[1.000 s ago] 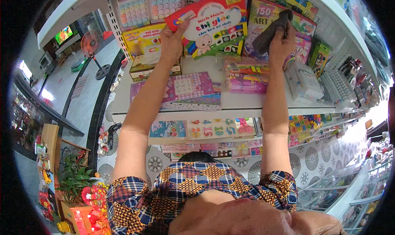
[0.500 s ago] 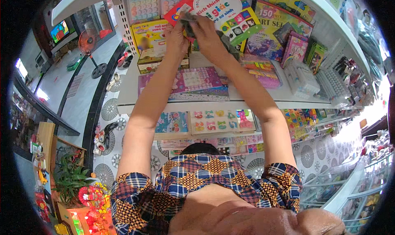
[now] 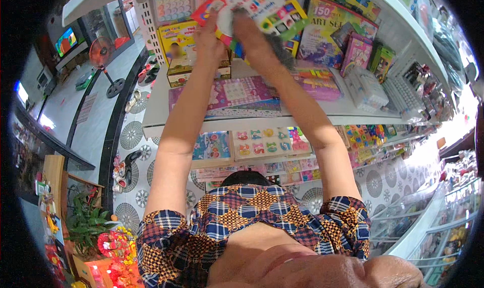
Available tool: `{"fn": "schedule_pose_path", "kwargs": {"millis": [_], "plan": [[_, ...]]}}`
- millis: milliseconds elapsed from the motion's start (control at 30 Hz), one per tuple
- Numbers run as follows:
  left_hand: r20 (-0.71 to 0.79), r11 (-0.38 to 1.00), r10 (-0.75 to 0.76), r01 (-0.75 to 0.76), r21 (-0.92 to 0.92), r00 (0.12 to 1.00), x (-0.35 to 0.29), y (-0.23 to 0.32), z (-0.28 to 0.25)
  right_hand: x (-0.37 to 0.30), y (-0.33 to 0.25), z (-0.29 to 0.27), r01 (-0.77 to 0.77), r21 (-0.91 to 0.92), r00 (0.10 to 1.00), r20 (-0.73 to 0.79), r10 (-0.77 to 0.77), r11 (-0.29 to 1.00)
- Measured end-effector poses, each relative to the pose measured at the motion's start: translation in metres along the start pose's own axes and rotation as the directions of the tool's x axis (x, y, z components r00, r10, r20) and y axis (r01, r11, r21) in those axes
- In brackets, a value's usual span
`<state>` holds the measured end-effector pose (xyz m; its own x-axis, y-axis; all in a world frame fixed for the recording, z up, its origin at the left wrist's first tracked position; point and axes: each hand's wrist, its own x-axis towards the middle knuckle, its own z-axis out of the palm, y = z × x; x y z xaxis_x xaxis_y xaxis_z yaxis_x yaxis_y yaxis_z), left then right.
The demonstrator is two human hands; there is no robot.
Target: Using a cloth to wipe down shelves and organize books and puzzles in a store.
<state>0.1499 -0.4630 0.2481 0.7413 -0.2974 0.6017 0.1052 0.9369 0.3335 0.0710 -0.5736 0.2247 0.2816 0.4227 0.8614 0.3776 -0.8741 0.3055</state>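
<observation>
A colourful picture book with a red corner and a green edge is held up, tilted, above the shelf. My left hand grips it by its left edge, fingers closed. My right hand, smeared by motion, presses a dark grey cloth against the cover. Part of the cloth bunches at the fingertips, and the rest hangs beside the wrist. My right hand and the cloth hide part of the cover. Behind my left forearm stands a yellow flash card box.
On the white shelf lie purple patterned sheets and a pink packet. An art set box leans at the back right, near white packages. Number puzzles sit on the shelf below. A fan stands at the left.
My right hand has moved slightly with the cloth over the book's cover. The book has shifted up and to the left in view, still in my left hand.
</observation>
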Motion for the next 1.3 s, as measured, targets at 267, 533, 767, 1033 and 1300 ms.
{"fn": "schedule_pose_path", "kwargs": {"millis": [267,533,767,1033,1300], "plan": [[-0.089,0.993,0.088,-0.094,-0.065,0.992,0.017,0.023,-0.014,0.004,0.055,-0.062,-0.082,-0.331,0.996,-0.056,0.067,0.940],[0.122,0.924,0.308,-0.327,0.198,0.944,0.020,0.029,-0.009,-0.023,0.130,-0.133,-0.648,-0.098,0.732,-0.356,0.582,0.755],[0.219,0.792,0.239,-0.320,0.520,0.946,0.000,-0.009,0.008,-0.028,0.095,-0.133,-0.735,0.431,0.598,0.050,0.800,0.523],[0.458,0.478,0.197,-0.493,0.727,0.867,0.014,-0.046,0.036,-0.051,0.097,-0.129,-0.794,0.427,0.560,0.234,0.795,0.433],[0.497,0.619,0.139,-0.467,0.632,0.857,0.035,-0.112,0.002,-0.115,0.157,-0.114,-0.837,0.426,0.439,0.146,0.887,0.344]]}}
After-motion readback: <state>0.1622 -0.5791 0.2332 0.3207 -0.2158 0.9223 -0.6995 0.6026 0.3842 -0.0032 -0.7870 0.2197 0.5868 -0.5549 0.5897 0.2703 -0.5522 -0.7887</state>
